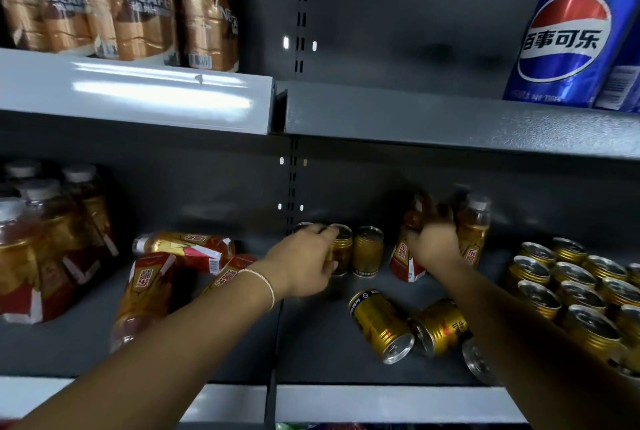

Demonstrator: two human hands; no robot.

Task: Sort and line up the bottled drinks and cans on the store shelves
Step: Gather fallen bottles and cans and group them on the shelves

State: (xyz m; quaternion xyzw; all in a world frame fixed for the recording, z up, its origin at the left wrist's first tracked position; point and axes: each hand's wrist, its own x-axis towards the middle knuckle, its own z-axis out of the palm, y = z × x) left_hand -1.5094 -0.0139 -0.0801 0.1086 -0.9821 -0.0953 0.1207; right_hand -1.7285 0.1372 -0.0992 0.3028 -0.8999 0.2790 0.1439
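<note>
Mid-sort: my left hand [304, 256] grips a small gold metal can [343, 249] just right of the slotted grey shelf post [292, 187]. Farther right, my right hand [433, 239] clasps a red-and-gold plastic bottle [401, 256]. Next I'd carry that bottle left of the post.

Nescafé on bottles [142, 10], 百事可乐 on can [568, 38]

Left hand [304, 258] grips gold can [343, 246] — right hand [433, 244] grips bottle [401, 265]

A gold can [341, 249], gripped, stands at the back beside a second can [367, 251]; two tipped cans [381, 324] lie in front. Red-and-gold bottles [183, 249] lie toppled at left; a gripped bottle [403, 258], seemingly tilted, adjoins an upright bottle [472, 232].
</note>
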